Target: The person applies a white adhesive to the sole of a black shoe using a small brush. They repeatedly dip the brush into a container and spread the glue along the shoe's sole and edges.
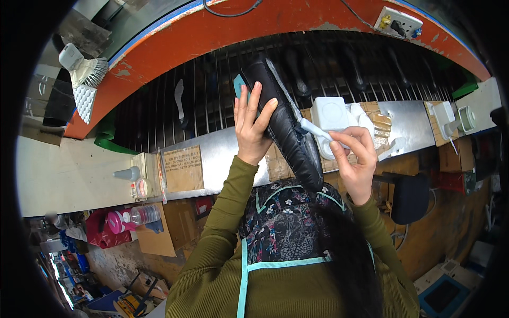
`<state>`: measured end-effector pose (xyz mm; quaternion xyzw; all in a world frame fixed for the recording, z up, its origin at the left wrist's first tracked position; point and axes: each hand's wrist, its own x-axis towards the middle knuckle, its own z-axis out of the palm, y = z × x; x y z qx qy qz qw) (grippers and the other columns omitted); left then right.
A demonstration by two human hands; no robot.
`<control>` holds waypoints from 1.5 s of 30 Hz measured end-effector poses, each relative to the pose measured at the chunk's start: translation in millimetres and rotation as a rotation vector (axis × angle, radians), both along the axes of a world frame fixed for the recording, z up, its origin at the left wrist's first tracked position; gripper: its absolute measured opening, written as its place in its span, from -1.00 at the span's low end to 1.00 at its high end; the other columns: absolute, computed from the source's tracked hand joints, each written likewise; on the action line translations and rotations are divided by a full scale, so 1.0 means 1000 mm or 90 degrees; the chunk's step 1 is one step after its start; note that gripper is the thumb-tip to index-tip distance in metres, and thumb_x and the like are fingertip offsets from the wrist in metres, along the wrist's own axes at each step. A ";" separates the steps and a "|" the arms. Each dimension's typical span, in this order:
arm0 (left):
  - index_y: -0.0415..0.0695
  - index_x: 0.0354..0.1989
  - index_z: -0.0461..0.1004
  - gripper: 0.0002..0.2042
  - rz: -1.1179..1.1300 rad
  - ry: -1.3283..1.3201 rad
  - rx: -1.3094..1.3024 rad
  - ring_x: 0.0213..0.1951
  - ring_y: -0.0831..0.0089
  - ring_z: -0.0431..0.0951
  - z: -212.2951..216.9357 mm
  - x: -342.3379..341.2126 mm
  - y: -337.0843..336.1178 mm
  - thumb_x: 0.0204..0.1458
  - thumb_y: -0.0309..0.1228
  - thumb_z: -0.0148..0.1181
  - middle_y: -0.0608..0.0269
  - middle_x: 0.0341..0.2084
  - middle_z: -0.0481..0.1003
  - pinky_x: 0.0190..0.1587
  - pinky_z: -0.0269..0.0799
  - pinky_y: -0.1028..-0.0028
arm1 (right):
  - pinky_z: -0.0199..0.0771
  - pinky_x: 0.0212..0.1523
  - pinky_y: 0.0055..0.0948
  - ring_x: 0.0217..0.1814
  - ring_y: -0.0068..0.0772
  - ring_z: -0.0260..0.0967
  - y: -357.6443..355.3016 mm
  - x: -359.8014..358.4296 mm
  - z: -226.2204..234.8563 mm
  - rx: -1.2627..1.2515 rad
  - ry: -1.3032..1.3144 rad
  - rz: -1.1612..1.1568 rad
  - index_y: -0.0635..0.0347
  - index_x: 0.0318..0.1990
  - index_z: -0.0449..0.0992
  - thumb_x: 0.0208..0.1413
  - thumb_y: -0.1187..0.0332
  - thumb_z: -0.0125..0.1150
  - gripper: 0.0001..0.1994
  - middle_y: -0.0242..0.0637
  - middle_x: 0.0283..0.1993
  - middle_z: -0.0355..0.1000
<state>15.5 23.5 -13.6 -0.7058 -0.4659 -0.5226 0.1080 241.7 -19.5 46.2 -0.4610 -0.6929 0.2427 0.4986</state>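
Note:
My left hand (253,124) supports a black shoe upper (283,122) from its left side, fingers spread along it. The upper looks quilted or wrinkled and stands tilted, its lower end near my apron. A whitish band runs along its right edge. A light blue piece (238,85) shows beside the upper's far end, behind my fingers. Between thumb and fingers, my right hand (356,161) pinches a pale blue-white brush (316,131). The brush's tip meets the upper's right edge. Just beyond the brush is a square white container (328,112).
Black soles (297,71) lie on a rack of metal bars beyond the metal ledge (220,159). Cardboard (183,168) lies on the ledge to the left. An orange frame (175,59) with a power socket (398,24) arches across the far side.

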 end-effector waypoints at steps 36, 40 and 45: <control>0.14 0.25 0.25 -0.19 -0.009 -0.091 -0.142 0.31 0.02 0.17 -0.002 -0.002 0.001 -0.30 -0.47 0.47 0.21 0.31 0.18 0.31 0.08 0.00 | 0.28 -0.50 -0.62 -0.38 -0.58 0.30 -0.017 0.031 -0.005 -0.043 0.026 0.127 0.23 -0.23 0.63 0.00 0.55 0.28 -0.84 -0.31 -0.31 0.39; 0.09 0.25 0.24 -0.18 -0.021 -0.119 -0.178 0.27 0.07 0.24 -0.002 0.001 -0.001 -0.31 -0.48 0.48 0.17 0.30 0.19 0.31 0.12 0.04 | 0.30 -0.49 -0.62 -0.37 -0.56 0.30 -0.017 0.031 -0.005 -0.038 0.025 0.128 0.23 -0.23 0.64 0.00 0.54 0.29 -0.84 -0.31 -0.30 0.39; 0.02 0.26 0.22 -0.17 -0.040 -0.153 -0.213 0.22 0.09 0.32 -0.004 0.004 -0.004 -0.31 -0.51 0.46 0.08 0.27 0.22 0.27 0.23 0.21 | 0.32 -0.47 -0.63 -0.37 -0.56 0.30 -0.014 0.029 -0.004 -0.022 0.045 0.139 0.23 -0.23 0.63 0.00 0.54 0.29 -0.85 -0.31 -0.30 0.39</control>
